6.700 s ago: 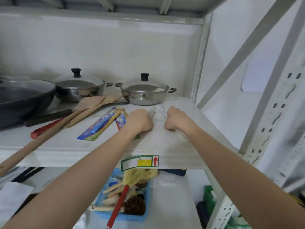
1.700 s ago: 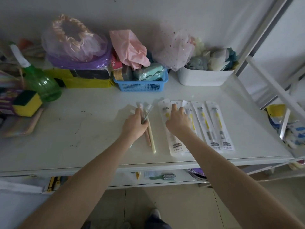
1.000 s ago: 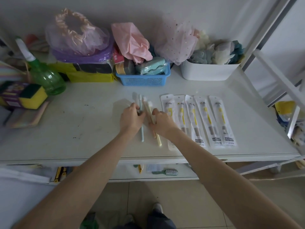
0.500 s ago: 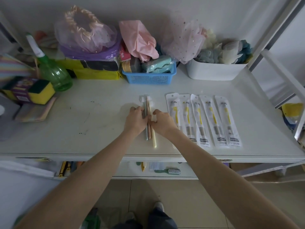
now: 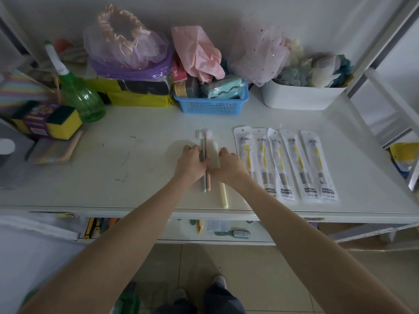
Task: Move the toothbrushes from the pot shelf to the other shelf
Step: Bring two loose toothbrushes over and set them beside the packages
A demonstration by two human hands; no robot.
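Three loose toothbrushes lie side by side on the white shelf: a grey-green one, a pink one and a cream one. My left hand pinches the grey-green and pink handles at their middle. My right hand presses down on the cream one, which sits lower than the other two. Just right of my right hand, several packaged yellow toothbrushes lie in a neat row.
Along the back stand a green spray bottle, a yellow package, a blue basket and a white bin. A sponge pack sits at the left. A slanted brace crosses the shelf's right end.
I have come from the pot shelf to this shelf. Over the last second my hands have drawn the loose toothbrushes closer together and straighter, next to the packaged row.
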